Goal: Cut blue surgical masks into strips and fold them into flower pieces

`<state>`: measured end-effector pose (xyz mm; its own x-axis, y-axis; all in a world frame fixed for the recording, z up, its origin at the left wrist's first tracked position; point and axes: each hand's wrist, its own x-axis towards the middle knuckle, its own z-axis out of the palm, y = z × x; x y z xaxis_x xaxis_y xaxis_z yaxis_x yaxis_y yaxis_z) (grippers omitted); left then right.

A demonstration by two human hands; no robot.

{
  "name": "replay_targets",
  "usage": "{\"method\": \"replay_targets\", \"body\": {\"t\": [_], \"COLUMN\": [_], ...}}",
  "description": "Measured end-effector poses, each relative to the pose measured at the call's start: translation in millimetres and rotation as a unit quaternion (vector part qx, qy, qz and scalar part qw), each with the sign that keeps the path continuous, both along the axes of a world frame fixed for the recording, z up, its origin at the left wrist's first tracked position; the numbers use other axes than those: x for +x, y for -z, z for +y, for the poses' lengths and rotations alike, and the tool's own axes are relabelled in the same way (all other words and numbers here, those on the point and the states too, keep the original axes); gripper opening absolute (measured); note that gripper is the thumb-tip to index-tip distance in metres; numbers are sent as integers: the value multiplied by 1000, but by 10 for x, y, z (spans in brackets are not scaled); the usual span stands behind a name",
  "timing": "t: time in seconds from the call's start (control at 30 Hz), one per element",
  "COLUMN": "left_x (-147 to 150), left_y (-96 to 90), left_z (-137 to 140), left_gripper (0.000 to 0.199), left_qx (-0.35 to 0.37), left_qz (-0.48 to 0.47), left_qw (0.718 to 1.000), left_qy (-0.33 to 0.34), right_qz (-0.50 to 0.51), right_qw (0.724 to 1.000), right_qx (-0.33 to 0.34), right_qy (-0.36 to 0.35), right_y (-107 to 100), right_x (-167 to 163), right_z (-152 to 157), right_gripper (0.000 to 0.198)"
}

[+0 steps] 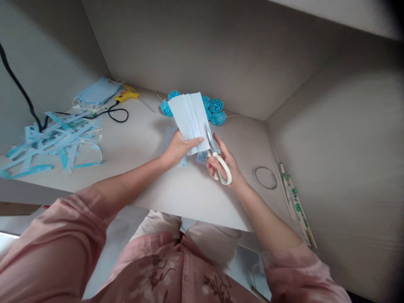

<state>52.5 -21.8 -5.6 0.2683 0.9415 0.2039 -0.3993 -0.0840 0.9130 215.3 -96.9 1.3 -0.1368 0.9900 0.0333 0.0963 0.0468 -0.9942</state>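
My left hand (178,147) grips a pleated pale-blue face mask (189,115) without visible ear loops, thumb lying across its lower part. My right hand (225,166) has its fingers in the handles of white-handled scissors (225,170). The blades point up and away, at the mask's right edge; whether they are cutting into it I cannot tell. Below the hands, more blue mask pieces (168,139) lie on the table, partly covered. Behind the mask sit several blue rosette flowers (216,105) on thin sticks, some of them hidden.
On the left is a tangled heap of blue strips (67,136). Behind it are stacked masks (99,92) and a yellow glue gun (128,94) with a looped black cord (118,115). A wire coil (265,178) and thin sticks with green-printed wrapping (293,193) lie right. Walls (195,50) enclose the table.
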Motion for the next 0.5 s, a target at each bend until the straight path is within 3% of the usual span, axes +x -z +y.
{"method": "replay_targets", "body": {"t": [0.5], "left_x": [-3], "left_y": [-15], "left_z": [5], "left_gripper": [55], "left_qx": [-2], "left_qz": [-18], "left_qw": [1000], "left_qy": [-4], "right_qz": [16], "right_qw": [1000], "right_qx": [4], "right_qy": [17], "right_y": [15], "right_x": [-4], "right_z": [6], "right_gripper": [106]}}
